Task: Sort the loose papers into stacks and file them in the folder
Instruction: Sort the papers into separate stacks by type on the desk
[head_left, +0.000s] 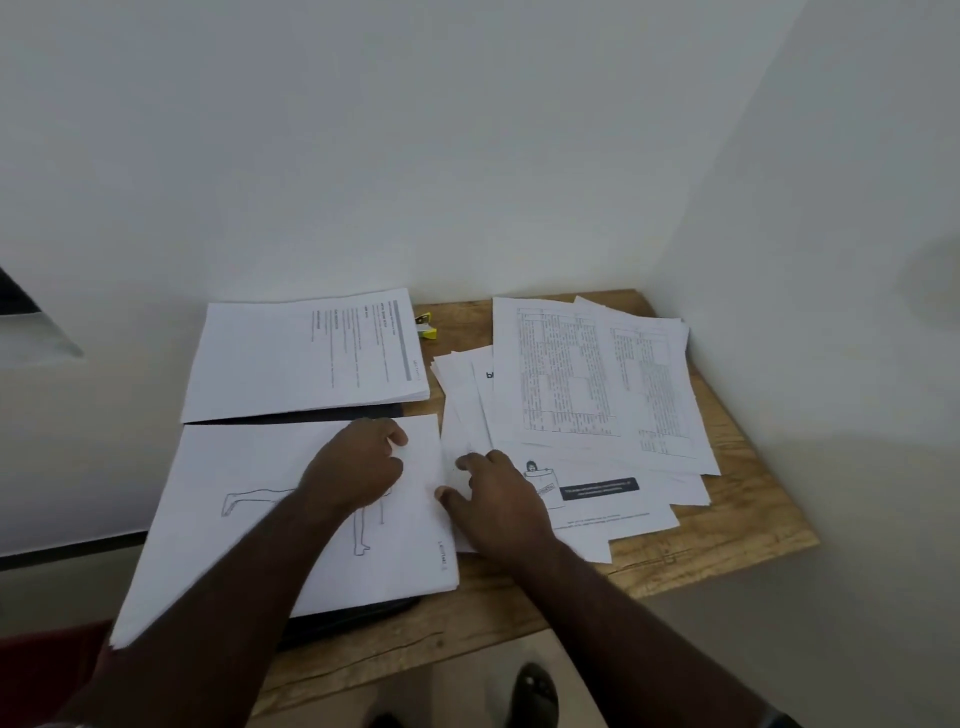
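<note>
Two sorted stacks lie on the left of the wooden table (717, 540). The far stack (291, 358) shows printed text. The near stack (249, 519) shows a line drawing on top. Both rest on a black folder (353, 618), which shows as a dark strip between them and under the near stack's front edge. My left hand (358, 467) rests on the near stack with its fingers bent near the right edge. My right hand (493, 499) lies beside it, its fingertips and thumb touching that stack's right edge. Loose papers (587, 384) with tables and a leaflet spread to the right.
A small yellow object (426, 325) sits at the back of the table between the far stack and the loose papers. White walls close in behind and to the right. My sandalled foot (535, 691) shows on the floor below the table's front edge.
</note>
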